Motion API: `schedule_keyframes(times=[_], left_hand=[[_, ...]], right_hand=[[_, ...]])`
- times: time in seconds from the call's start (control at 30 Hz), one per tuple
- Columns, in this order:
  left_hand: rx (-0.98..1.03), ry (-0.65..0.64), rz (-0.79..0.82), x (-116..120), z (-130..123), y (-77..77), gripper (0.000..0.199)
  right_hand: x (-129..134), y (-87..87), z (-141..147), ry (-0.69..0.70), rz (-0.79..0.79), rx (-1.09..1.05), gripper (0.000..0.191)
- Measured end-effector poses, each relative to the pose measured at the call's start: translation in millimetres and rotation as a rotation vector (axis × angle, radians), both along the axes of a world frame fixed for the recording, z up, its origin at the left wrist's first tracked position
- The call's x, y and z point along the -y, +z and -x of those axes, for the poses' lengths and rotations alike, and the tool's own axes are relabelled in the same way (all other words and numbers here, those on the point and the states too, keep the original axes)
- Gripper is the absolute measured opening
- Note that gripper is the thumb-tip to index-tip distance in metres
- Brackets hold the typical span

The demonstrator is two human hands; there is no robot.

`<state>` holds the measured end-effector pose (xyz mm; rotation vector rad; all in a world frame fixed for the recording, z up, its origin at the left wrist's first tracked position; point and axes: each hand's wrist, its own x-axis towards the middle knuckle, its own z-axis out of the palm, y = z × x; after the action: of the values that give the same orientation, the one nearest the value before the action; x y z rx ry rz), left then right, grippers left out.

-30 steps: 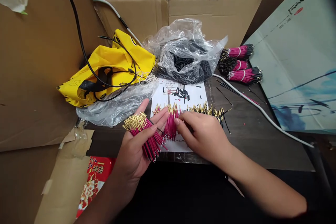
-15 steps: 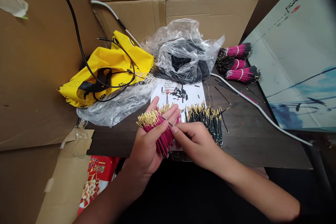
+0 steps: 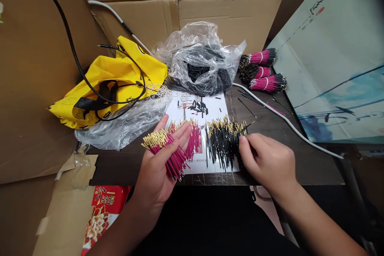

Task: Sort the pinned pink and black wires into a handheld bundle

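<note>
My left hand (image 3: 157, 168) holds a thick bundle of magenta wires (image 3: 175, 160) with gold pin ends, the thumb laid across it and the fingers stretched out behind. More magenta wires (image 3: 195, 138) lie on the printed paper sheet (image 3: 195, 167), partly behind that hand. To their right is a pile of black wires (image 3: 223, 144), gold ends facing away from me. At the pile's right edge, my right hand (image 3: 267, 158) pinches a black wire (image 3: 247, 126) between thumb and forefinger; the hand covers most of it.
Short black tube pieces (image 3: 199, 107) are scattered on the sheet. Behind stands a clear plastic bag (image 3: 207, 66) of black pieces. A yellow bag (image 3: 102, 76) with a black cable lies left. Tied magenta bundles (image 3: 267, 83) and a white cable (image 3: 288, 122) are right, beside a pale printed panel (image 3: 339, 56).
My right hand has moved right, away from the bundle in my left hand, to the black pile's far edge. My left hand keeps its bundle. The view has shifted slightly.
</note>
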<state>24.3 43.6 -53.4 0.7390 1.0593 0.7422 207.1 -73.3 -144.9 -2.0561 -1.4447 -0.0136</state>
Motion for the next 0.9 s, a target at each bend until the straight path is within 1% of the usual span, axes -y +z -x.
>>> schedule_keyframes(times=[0.07, 0.1, 0.13, 0.2, 0.27, 0.3, 0.33, 0.37, 0.43, 0.47, 0.5, 0.53, 0.6, 0.73, 0.9], left_hand=[[0.012, -0.028, 0.014, 1.2, -0.9, -1.8, 0.083], [0.018, -0.041, 0.02, 1.9, -1.5, -2.6, 0.084], [0.021, -0.058, 0.027, 2.6, -2.2, -3.3, 0.086], [0.028, -0.102, 0.045, 3.5, -3.5, -4.1, 0.089], [0.042, -0.145, 0.065, 4.0, -4.8, -4.2, 0.09], [0.058, -0.162, 0.073, 4.2, -5.4, -4.0, 0.09], [0.082, -0.177, 0.076, 4.4, -6.0, -3.8, 0.089], [0.108, -0.188, 0.076, 4.7, -6.7, -3.5, 0.088], [0.145, -0.2, 0.069, 5.4, -8.2, -3.0, 0.086], [0.15, -0.201, 0.064, 5.9, -9.1, -2.7, 0.086], [0.146, -0.197, 0.056, 6.3, -10.0, -2.5, 0.086], [0.136, -0.19, 0.046, 6.6, -10.9, -2.3, 0.086], [0.123, -0.165, 0.019, 6.8, -12.4, -2.1, 0.086], [0.124, -0.123, -0.026, 5.3, -13.7, -2.4, 0.084], [0.136, -0.083, -0.046, 3.6, -15.5, -2.1, 0.084]], right_hand=[[4.7, -7.3, -3.8, -0.043, 0.167, 0.086, 0.035], [6.4, -9.4, -4.2, -0.043, 0.232, 0.094, 0.036], [7.7, -10.0, -3.8, -0.044, 0.265, 0.089, 0.036], [8.4, -6.1, -1.0, -0.071, 0.223, 0.05, 0.035], [5.4, 3.8, 4.5, -0.066, 0.101, -0.083, 0.031], [2.1, 10.2, 8.5, -0.021, 0.047, -0.205, 0.029], [-2.5, 16.6, 13.3, 0.073, 0.017, -0.371, 0.028], [-8.3, 22.6, 18.9, 0.193, 0.019, -0.564, 0.028], [-21.8, 31.3, 31.3, 0.416, 0.111, -0.899, 0.031], [-28.7, 33.4, 37.4, 0.487, 0.166, -1.018, 0.033], [-35.1, 34.3, 42.9, 0.52, 0.191, -1.092, 0.035], [-40.7, 34.1, 47.5, 0.53, 0.202, -1.127, 0.036], [-48.7, 32.2, 53.5, 0.541, 0.192, -1.127, 0.037], [-54.4, 29.0, 57.1, 0.625, 0.165, -1.098, 0.035], [-55.3, 27.9, 63.5, 0.555, 0.066, -1.174, 0.032]])
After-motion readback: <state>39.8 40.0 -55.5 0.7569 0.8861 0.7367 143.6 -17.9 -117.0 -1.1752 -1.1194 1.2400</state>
